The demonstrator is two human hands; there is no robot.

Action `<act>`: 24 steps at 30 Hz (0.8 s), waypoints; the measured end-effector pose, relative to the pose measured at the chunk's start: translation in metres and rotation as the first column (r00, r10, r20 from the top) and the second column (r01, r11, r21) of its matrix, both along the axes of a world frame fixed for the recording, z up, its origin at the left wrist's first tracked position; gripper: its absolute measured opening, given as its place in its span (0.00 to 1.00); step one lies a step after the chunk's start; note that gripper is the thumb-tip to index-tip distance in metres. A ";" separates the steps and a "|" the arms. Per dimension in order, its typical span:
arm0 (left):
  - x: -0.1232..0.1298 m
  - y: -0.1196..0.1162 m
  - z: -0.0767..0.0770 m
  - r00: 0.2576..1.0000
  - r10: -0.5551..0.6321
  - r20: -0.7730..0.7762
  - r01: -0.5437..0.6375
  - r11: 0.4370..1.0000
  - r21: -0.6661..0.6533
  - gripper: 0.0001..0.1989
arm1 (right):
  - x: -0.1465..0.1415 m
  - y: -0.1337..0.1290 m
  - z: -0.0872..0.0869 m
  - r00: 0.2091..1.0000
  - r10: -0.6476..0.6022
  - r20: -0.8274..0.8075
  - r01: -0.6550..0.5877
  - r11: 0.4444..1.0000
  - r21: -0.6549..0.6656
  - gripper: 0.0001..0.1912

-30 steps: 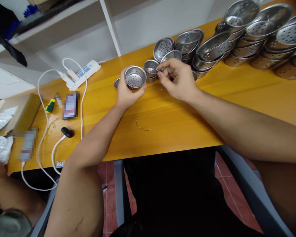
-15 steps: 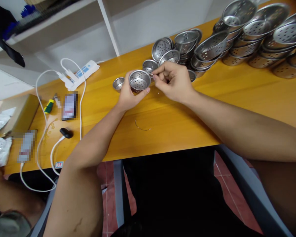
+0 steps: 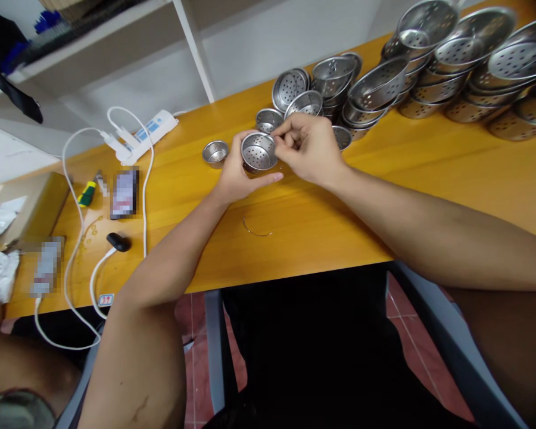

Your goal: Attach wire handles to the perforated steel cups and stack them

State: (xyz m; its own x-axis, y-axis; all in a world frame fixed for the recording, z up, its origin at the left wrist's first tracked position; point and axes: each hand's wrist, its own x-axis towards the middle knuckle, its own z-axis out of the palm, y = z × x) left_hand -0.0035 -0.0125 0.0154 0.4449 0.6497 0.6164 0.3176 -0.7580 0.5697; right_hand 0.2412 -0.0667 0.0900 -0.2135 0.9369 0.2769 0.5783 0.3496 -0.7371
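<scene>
Head view: the left hand (image 3: 236, 177) holds a holey metal cup (image 3: 259, 155) over the desk (image 3: 326, 226), nearer the back edge. The right hand (image 3: 311, 148) pinches a thin wire (image 3: 271, 136), mostly hidden, at its rim.

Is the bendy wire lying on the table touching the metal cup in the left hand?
Apart. The head view shows wooden tabletop between the curved wire and the left hand, which holds the perforated metal cup farther off.
</scene>
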 end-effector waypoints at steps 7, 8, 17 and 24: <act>-0.002 0.010 -0.012 0.995 -0.099 -0.032 0.100 0.995 0.017 0.63 | -0.004 0.018 -0.024 0.951 0.097 -0.294 -0.040 0.980 0.193 0.16; -0.002 0.011 -0.012 0.994 -0.102 -0.028 0.102 0.995 0.019 0.63 | -0.004 0.019 -0.026 0.946 0.107 -0.305 -0.046 0.978 0.202 0.15; 0.000 0.002 -0.004 0.996 -0.088 -0.002 0.088 0.996 -0.004 0.58 | -0.013 0.009 -0.021 0.936 0.140 -0.323 -0.058 0.967 0.248 0.06; 0.001 0.002 -0.003 0.980 -0.198 0.017 0.197 0.979 0.060 0.50 | -0.011 0.011 -0.018 0.908 0.191 -0.372 -0.106 0.965 0.238 0.07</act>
State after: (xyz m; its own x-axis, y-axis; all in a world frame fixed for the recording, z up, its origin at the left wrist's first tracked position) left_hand -0.0024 -0.0107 0.0125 0.5464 0.5136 0.6616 0.1456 -0.8361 0.5289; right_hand 0.2298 -0.0555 0.0716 -0.1806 0.8146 0.5513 0.1896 0.5788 -0.7931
